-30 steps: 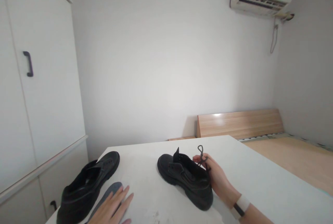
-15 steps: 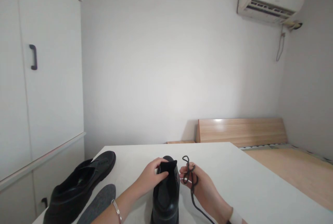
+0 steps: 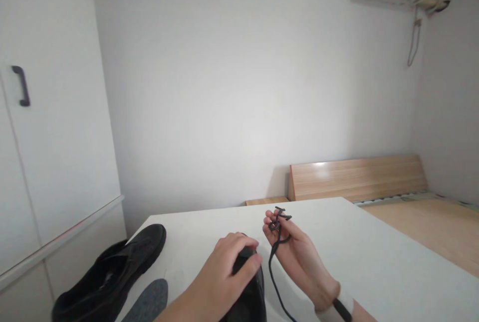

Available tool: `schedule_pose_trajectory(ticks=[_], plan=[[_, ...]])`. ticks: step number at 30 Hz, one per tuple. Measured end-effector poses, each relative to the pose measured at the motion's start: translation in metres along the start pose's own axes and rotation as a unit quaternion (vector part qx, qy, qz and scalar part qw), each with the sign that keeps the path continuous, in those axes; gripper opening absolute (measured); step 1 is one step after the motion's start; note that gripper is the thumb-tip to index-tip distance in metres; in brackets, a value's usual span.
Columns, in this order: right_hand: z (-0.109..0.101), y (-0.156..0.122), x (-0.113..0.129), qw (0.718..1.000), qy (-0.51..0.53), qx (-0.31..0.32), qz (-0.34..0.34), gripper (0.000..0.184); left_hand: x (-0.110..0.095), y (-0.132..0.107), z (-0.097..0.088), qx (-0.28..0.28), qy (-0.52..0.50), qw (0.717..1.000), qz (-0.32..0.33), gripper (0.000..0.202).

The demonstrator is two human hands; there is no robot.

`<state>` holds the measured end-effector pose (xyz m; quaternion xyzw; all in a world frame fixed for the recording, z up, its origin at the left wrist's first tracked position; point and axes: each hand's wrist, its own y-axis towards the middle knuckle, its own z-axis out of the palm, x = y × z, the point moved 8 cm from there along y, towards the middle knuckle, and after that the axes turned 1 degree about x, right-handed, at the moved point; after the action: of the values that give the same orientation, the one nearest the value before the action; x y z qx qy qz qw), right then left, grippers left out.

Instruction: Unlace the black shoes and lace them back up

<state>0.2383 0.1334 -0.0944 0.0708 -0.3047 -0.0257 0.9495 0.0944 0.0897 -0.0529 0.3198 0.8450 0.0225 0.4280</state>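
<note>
A black leather shoe (image 3: 251, 296) stands on the white table in front of me, its toe pointing away. My left hand (image 3: 228, 269) reaches over the shoe's front, fingers and thumb closed around its tongue area and covering much of it. To the right, my right hand (image 3: 297, 257) is raised with its palm turned inward. A dark shoelace (image 3: 272, 264) is looped and bunched at its fingers, and the long end hangs down toward the table. The right hand is apart from the shoe.
Another black shoe (image 3: 112, 274) lies at the table's left edge. Beside it is a grey insole (image 3: 151, 299), cut off by the frame. The white table (image 3: 337, 242) extends right toward a bed with a wooden headboard (image 3: 359, 177). A white cabinet (image 3: 63, 127) stands left.
My left hand has moved over the front of the shoe and hides the tongue that showed before. My right hand has lifted the bunched lace slightly and turned. The view has tilted down.
</note>
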Motion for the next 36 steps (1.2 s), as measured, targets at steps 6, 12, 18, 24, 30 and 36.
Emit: schedule_pose_trajectory(ticks=[6,12,18,24,30,36], plan=[[-0.007,-0.006,0.030,0.993,-0.104,-0.003,-0.061,0.038,-0.027,0.031,0.036,0.081,-0.180,0.980,-0.038,0.025],[-0.051,0.014,0.053,0.948,-0.304,-0.055,-0.080,0.041,-0.012,0.030,0.006,0.005,-0.409,0.905,-0.117,0.042],[-0.037,-0.011,0.065,0.877,-0.406,-0.090,-0.241,0.063,-0.011,0.019,-0.017,-0.035,-0.366,0.920,-0.133,0.050],[0.039,-0.067,0.012,0.780,-0.532,0.222,-0.242,0.050,-0.009,0.021,0.003,-0.010,-0.184,0.978,-0.097,0.049],[0.037,-0.058,0.009,0.764,-0.540,0.186,-0.302,0.007,-0.003,0.018,0.003,-0.010,-0.184,0.980,-0.071,0.047],[0.005,-0.033,0.018,0.884,-0.405,0.070,-0.222,0.021,0.008,0.001,-0.036,-0.090,-0.510,0.846,-0.126,0.025]])
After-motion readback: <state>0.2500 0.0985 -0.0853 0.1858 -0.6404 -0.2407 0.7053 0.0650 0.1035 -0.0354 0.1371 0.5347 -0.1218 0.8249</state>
